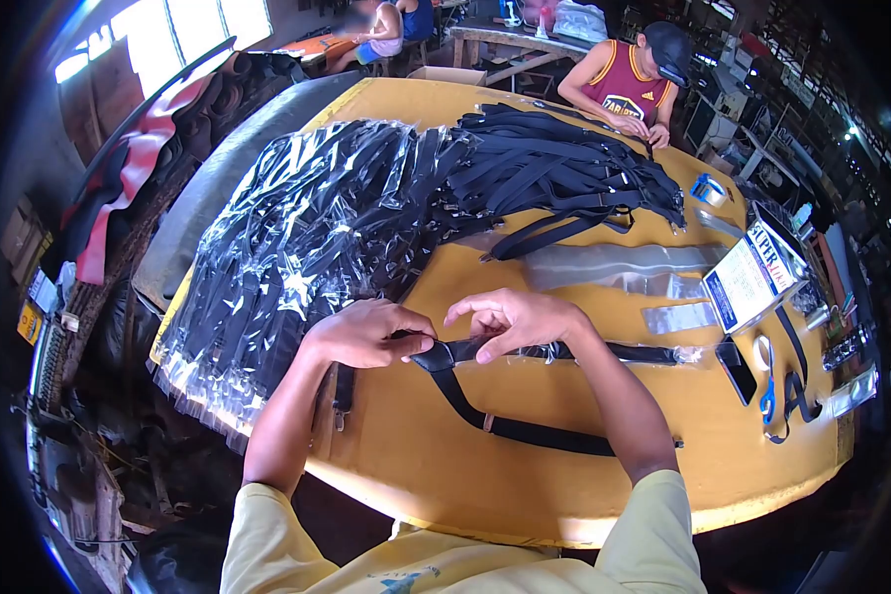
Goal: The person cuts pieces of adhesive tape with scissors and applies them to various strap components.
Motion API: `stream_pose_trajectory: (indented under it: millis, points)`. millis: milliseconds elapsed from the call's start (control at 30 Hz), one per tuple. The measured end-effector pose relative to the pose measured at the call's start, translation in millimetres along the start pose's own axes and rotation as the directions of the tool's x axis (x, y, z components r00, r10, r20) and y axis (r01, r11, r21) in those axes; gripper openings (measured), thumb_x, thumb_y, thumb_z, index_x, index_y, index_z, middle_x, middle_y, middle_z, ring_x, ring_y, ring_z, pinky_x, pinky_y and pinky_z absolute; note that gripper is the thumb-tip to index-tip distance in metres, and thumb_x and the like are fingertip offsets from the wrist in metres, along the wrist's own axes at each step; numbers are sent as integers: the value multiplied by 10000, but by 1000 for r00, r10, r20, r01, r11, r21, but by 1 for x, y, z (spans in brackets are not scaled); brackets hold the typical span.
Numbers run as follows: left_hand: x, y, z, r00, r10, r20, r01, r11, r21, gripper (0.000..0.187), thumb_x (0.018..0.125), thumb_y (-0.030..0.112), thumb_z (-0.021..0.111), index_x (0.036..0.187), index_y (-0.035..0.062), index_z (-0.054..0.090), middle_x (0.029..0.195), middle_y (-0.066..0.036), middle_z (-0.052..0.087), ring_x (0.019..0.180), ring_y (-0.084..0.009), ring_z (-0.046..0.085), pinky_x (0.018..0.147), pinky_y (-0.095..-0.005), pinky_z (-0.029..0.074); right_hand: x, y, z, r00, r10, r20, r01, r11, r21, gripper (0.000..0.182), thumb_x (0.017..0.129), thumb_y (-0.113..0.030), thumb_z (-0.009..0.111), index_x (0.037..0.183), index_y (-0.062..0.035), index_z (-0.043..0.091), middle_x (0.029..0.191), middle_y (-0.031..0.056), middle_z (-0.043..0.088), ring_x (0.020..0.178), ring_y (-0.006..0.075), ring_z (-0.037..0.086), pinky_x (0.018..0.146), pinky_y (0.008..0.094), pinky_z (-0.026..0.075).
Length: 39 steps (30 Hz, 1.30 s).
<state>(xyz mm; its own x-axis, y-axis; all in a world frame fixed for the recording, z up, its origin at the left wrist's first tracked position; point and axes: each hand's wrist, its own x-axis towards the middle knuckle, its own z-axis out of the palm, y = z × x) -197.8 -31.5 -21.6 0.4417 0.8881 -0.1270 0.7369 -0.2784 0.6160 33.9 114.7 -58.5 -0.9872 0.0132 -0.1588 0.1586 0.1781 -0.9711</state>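
A pair of black suspenders (540, 433) lies on the yellow tabletop in front of me, one strap curving toward the front right. My left hand (366, 334) pinches it by the dark joining patch where the straps meet. Just right of the patch, my right hand (525, 322) hovers with thumb and forefinger apart, the thumb close over the strap. Another length of black strap (624, 351), partly in clear plastic, runs rightward from beneath my right hand. A strap end with a metal clip (342, 396) hangs below my left forearm.
Plastic-wrapped suspenders (307, 228) are heaped at left, unwrapped ones (554, 163) behind. Clear plastic sleeves (614, 267), a printed box (752, 277), a phone (736, 371), blue-handled scissors (768, 396) and a tape roll (707, 188) lie at right. A co-worker (629, 84) handles a strap across the table (445, 475).
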Motion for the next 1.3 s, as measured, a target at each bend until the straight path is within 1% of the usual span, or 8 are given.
stream_pose_trajectory:
  millis: [167,500,567,800,1000,1100,1233,1300]
  points:
    - [2,6,-2,999,-25,27,25,1000,3,205,960,241,569,1015,78,680,742,-78,683,700,-237,675,647,-377,481,-3,-14,0,995,101,8,-99,984,-146,647,822,-89,781,1375,-30,449,862,40,643,731,75,570,643,241,458]
    - [0,2,3,1000,-13,-14,14,999,40,179,943,205,590,1025,75,684,784,-92,700,741,-268,683,677,-395,494,12,-14,5,999,48,4,-48,994,-101,642,823,-73,771,1377,-13,452,844,47,654,738,80,590,661,244,482]
    - [0,1,1,1000,-16,-2,16,999,40,180,942,202,591,1033,78,686,787,-90,701,740,-269,683,677,-395,493,15,-12,5,1000,27,1,-27,996,-84,682,804,-87,775,1382,30,433,878,93,685,753,113,627,683,267,494]
    - [3,-2,1,998,-52,34,49,996,70,198,938,225,612,1067,96,690,808,-73,717,755,-245,696,699,-390,499,23,-16,9,999,36,30,-31,989,-147,662,809,-68,766,1381,5,440,875,98,696,748,114,649,672,259,509]
    - [7,-6,5,994,-107,-29,108,994,8,259,924,289,654,1114,116,690,789,-79,723,776,-239,706,731,-389,504,32,-9,6,995,89,-38,-96,947,-308,744,787,-75,772,1420,8,390,902,134,715,774,158,684,683,294,525]
    - [8,-6,7,989,-140,-42,140,990,-16,278,915,290,667,1137,124,686,784,-79,723,778,-238,708,735,-382,504,39,5,7,997,29,-65,-43,974,-222,734,738,-97,789,1371,10,432,867,129,723,775,180,688,696,313,514]
    - [10,-20,12,998,-50,-47,46,995,-87,195,920,193,648,1053,63,707,785,-108,712,740,-218,706,690,-353,510,43,13,3,1000,7,12,-4,960,-281,780,766,-97,786,1415,21,369,910,145,709,793,171,682,715,311,533]
    - [10,-26,15,994,46,-98,-56,993,-105,158,914,140,641,1001,25,704,775,-105,704,707,-185,693,660,-330,506,41,18,7,995,-77,-67,43,913,-407,819,750,-150,806,1417,30,364,1009,181,703,881,226,685,775,349,545]
